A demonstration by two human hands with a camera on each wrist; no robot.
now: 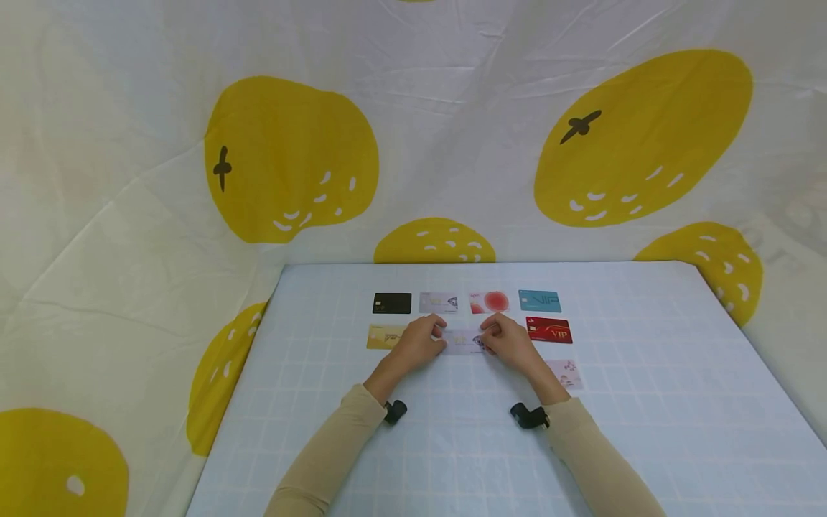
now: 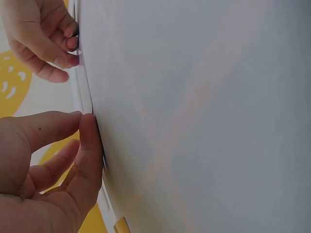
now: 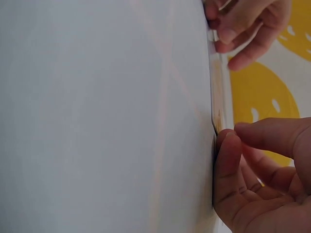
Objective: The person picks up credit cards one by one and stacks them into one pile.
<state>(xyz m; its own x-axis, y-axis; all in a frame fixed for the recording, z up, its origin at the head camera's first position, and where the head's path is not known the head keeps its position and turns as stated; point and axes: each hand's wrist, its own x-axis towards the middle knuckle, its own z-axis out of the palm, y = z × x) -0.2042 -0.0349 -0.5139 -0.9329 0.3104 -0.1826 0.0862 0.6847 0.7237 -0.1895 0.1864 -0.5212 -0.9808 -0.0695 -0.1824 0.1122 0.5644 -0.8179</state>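
A pale lilac bank-style card (image 1: 461, 342) lies between my two hands at the middle of the table's far part. At its left end my left hand (image 1: 418, 343) pinches the edge; in the left wrist view, the thumb and a fingertip meet on the thin card (image 2: 84, 90). My right hand (image 1: 510, 343) pinches the opposite end, and the right wrist view has its thumb and fingertip together there. Partly covered by the left hand is a gold card (image 1: 384, 336). A red VIP card (image 1: 549, 330) sits just right of the right hand.
Behind the hands runs a row of cards: black (image 1: 392, 303), silver-grey (image 1: 438, 302), white with a red disc (image 1: 489, 301) and teal (image 1: 540, 301). A pink floral card (image 1: 566, 373) is partly under the right forearm. A fruit-print cloth (image 1: 452, 143) hangs behind the table.
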